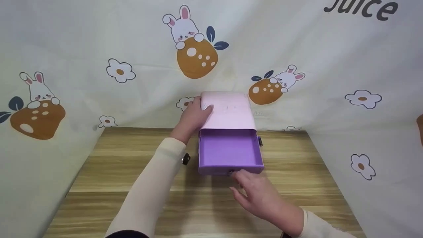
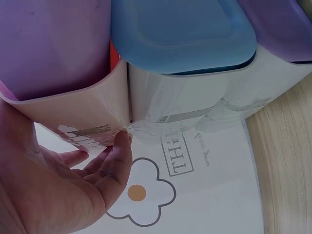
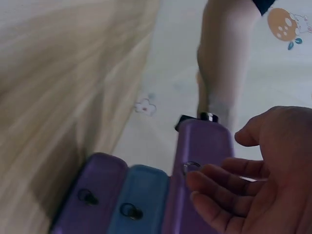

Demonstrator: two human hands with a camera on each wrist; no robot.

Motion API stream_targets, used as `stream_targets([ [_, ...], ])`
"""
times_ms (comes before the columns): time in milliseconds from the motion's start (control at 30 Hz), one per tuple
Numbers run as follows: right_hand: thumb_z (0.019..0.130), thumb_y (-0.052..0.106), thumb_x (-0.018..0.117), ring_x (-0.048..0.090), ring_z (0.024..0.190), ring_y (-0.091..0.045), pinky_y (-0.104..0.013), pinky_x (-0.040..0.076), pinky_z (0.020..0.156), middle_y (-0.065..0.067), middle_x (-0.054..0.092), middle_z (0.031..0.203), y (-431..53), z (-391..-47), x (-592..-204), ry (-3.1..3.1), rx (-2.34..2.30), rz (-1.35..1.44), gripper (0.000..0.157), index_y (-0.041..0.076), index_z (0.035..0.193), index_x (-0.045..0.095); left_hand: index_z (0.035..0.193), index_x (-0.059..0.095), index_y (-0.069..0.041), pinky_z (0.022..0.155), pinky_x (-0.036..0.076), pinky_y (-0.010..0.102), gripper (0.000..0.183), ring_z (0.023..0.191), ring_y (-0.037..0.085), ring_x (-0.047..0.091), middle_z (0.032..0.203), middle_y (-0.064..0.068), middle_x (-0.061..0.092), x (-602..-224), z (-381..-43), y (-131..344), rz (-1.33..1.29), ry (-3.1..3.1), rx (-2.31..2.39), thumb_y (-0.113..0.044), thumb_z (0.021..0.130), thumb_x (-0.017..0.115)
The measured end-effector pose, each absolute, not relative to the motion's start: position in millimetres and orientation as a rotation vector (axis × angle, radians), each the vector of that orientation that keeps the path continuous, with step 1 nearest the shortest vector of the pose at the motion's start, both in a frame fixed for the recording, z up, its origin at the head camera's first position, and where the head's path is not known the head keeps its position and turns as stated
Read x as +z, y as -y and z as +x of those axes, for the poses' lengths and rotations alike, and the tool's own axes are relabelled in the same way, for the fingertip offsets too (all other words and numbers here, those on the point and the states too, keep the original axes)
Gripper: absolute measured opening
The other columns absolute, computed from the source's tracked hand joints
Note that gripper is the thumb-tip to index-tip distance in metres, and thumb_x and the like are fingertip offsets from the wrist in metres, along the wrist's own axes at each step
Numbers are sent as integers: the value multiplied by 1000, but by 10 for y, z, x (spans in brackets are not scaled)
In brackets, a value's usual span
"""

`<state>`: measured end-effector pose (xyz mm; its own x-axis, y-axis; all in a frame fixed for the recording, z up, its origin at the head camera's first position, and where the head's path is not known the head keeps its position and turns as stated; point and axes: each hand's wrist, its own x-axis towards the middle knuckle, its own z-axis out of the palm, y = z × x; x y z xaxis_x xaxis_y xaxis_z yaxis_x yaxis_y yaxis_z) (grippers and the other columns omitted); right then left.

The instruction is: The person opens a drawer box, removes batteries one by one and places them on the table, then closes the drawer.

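Note:
A small drawer cabinet with a pink top casing stands at the back of the table. Its top purple drawer is pulled out toward me, and its inside is bare. My left hand holds the casing at its left side, thumb on top; in the left wrist view the fingers press its taped wall. My right hand is at the drawer front, curled fingertips at the metal ring pull. Below, a blue drawer and another purple drawer are shut, each with its own ring.
A printed cloth with rabbits and flowers hangs behind and at both sides of the wooden table. A small black fitting shows beside the drawer's right side, and another black piece is near the left sleeve.

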<state>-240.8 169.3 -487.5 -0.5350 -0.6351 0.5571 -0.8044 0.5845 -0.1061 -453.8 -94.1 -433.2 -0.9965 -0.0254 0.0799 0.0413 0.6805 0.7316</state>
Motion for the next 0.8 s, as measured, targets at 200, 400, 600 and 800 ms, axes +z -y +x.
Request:
stream_targets([
  [200,90,23,86,61,68,-11,-30,53,58,5,68,94,-1659,-2391,-5038,2370,368,1061,38,11,122,70,173,28,-6,128,34,53,85,158,41,42,173,20,41,-4342,-4550,941,-3,2804,-1247,-57,110,54],
  [400,89,27,87,68,68,-17,-34,55,58,2,74,98,-1623,-2386,-5111,2372,293,1017,44,9,126,73,173,28,-7,128,34,53,85,158,41,41,173,19,40,-4334,-4539,932,10,2804,-1254,-57,110,54],
  [600,81,15,92,68,65,-17,-34,55,55,-1,76,92,-1601,-2439,-5175,2291,322,1002,41,7,115,71,173,27,-8,128,35,54,85,157,42,42,173,20,40,-4334,-4541,929,13,2822,-1245,-58,110,54],
  [800,88,7,85,62,59,-11,-28,52,51,5,71,82,-1569,-2584,-5218,2148,375,1014,18,13,98,70,172,29,-7,125,38,55,84,154,44,46,169,25,42,-4328,-4544,933,-7,2824,-1187,-57,110,53],
])
